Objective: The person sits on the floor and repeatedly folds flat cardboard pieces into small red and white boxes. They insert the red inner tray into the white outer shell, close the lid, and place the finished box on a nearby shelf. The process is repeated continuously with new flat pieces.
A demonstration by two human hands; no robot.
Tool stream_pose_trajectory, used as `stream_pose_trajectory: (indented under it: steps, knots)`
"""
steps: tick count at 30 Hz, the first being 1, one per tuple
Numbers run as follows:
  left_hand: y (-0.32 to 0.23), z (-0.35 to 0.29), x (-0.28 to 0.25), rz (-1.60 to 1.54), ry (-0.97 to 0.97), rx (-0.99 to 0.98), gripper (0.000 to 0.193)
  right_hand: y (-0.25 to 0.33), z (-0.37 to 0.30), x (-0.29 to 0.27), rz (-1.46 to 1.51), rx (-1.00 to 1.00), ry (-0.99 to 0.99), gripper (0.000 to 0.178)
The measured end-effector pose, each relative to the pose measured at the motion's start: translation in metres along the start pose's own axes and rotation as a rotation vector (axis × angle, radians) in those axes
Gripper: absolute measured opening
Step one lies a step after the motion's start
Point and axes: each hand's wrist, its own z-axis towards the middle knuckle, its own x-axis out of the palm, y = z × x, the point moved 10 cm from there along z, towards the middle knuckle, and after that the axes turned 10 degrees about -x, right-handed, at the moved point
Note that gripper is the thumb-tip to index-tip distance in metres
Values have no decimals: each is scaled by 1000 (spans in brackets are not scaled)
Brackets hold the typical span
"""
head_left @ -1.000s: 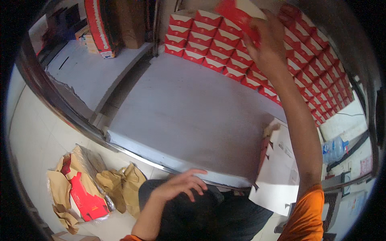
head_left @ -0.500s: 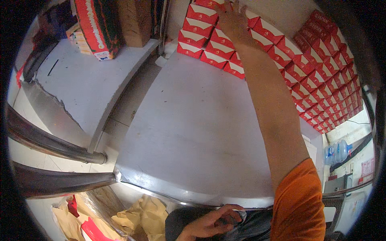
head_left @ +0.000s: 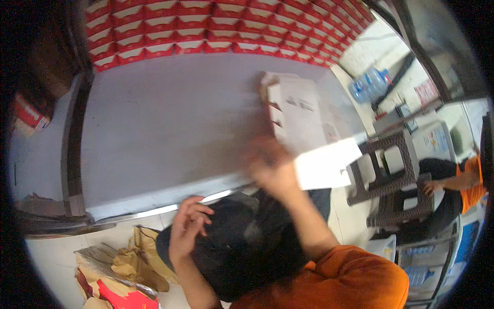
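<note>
My left hand (head_left: 190,226) rests over my dark-trousered lap by the table's front edge, its fingers apart and slightly bent, holding nothing. My right hand (head_left: 270,165) is over the front of the table, smeared by motion, so its fingers cannot be made out. Beside it lies a stack of flat white cardboard box blanks (head_left: 303,108) with notched edges and some print. One bright white blank (head_left: 329,165) sticks out past the table's front edge. Along the back of the table (head_left: 154,123), rows of red-and-white boxes (head_left: 190,33) are piled up.
Brown paper and red wrapping (head_left: 123,278) lie on the floor at the lower left. To the right are dark plastic stools (head_left: 388,162), a large blue water bottle (head_left: 370,85) and another person in an orange top (head_left: 469,183). A second table (head_left: 36,170) stands left.
My right hand has left the red-and-white boxes at the back and come down near the white blanks. The view has swung right. My left hand stays near my lap.
</note>
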Motion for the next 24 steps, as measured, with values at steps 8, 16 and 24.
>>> stream_pose_trajectory:
  steps: [8,16,24]
  knots:
    - [-24,53,151,429,-72,86,43,-198,-133,-230,-823,964,-32,103]
    - [-43,74,333,792,20,497,33,-227,-172,-268,-680,974,-140,76]
    - [25,219,407,1094,-86,132,77,-195,-174,-230,-363,450,-335,36]
